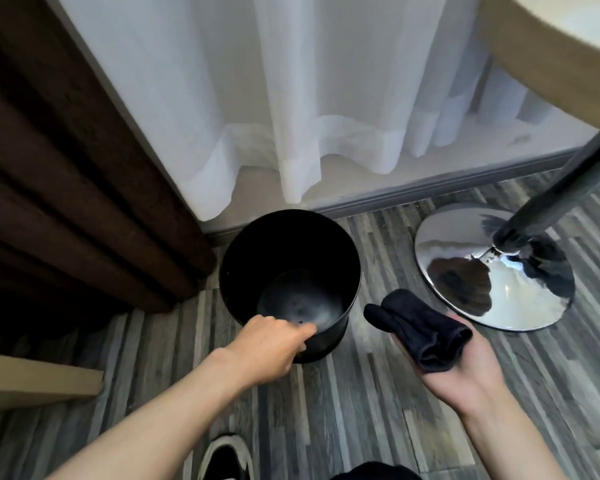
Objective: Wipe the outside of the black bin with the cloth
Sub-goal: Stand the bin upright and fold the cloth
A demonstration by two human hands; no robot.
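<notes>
The round black bin (257,251) stands upright and empty on the striped floor, in front of the curtains. My left hand (271,344) is at its near rim, fingers curled over the edge. To the right of the bin, my right hand (461,365) is palm up and holds a folded dark cloth (426,330), which lies across the fingers and sticks out toward the bin without touching it.
A chrome table base (471,299) with a dark pole stands to the right. Brown curtains (66,188) hang on the left and white sheer curtains (291,98) behind the bin. A wooden edge (39,379) is at the left. My shoe (222,459) is below.
</notes>
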